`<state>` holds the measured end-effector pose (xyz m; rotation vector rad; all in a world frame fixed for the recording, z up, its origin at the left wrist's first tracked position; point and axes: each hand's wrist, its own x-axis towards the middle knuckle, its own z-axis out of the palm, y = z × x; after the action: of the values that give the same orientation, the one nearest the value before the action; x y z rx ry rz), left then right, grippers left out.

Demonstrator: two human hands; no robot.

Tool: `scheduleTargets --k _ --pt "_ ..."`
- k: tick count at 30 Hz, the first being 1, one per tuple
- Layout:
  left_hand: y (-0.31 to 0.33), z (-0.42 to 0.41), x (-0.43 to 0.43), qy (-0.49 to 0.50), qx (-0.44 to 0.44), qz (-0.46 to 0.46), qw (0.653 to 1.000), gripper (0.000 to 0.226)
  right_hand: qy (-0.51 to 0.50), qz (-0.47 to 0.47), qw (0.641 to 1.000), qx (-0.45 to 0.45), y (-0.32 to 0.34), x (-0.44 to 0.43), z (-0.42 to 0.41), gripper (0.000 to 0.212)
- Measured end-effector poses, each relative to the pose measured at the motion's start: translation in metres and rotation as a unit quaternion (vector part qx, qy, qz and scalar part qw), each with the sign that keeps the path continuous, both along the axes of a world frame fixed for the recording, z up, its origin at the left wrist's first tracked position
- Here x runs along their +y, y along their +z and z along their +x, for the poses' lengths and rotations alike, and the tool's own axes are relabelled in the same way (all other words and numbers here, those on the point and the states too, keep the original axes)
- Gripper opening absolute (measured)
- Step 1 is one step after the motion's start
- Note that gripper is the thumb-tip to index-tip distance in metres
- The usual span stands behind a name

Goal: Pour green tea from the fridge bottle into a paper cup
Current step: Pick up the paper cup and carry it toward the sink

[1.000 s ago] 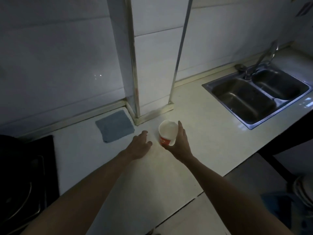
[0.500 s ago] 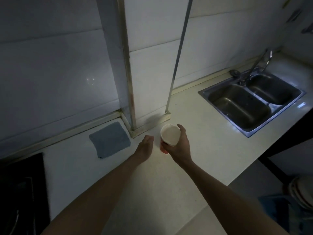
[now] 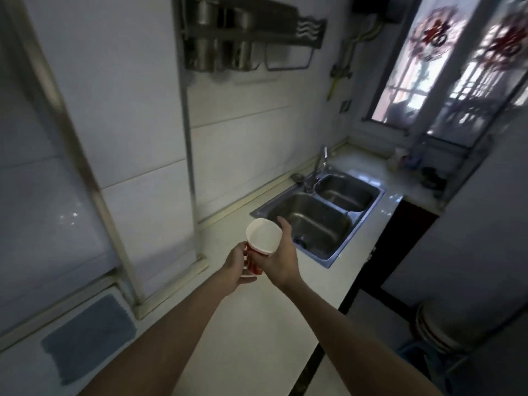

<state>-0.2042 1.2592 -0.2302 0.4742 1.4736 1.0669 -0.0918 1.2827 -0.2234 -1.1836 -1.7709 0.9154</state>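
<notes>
A paper cup (image 3: 262, 240), white inside with a red-patterned wall, is held up above the white countertop (image 3: 251, 332), tilted a little toward me and looking empty. My right hand (image 3: 281, 258) wraps its right side, thumb near the rim. My left hand (image 3: 235, 265) grips the cup's lower left side and base. No bottle or fridge is in view.
A steel double sink (image 3: 320, 221) with a tap (image 3: 320, 167) lies just right of my hands. A grey cloth (image 3: 88, 337) lies on the counter at the lower left. A metal rack (image 3: 245, 38) hangs on the tiled wall. A window (image 3: 457, 58) is at the far right.
The cup has been lifted off the counter, and my left hand has come onto its lower side. My head has turned up and right, showing the rack and window.
</notes>
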Motion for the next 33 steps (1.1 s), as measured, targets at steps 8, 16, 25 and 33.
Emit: scheduleTargets --k 8,16,25,33 --pt "0.056 0.097 0.058 -0.030 0.019 0.043 0.998 0.054 -0.030 0.016 0.998 0.047 0.052 0.052 0.098 0.095" --pt "0.094 0.205 0.111 -0.022 -0.037 0.062 0.997 0.047 -0.050 0.032 0.997 0.046 0.093 0.097 0.206 0.105" --pt "0.116 0.336 0.146 -0.080 -0.065 0.089 0.991 0.040 -0.120 0.044 0.990 0.055 0.105 0.129 0.325 0.099" --pt "0.110 0.397 0.204 -0.108 -0.064 0.083 0.989 0.043 -0.170 0.038 0.984 0.048 0.098 0.176 0.393 0.101"
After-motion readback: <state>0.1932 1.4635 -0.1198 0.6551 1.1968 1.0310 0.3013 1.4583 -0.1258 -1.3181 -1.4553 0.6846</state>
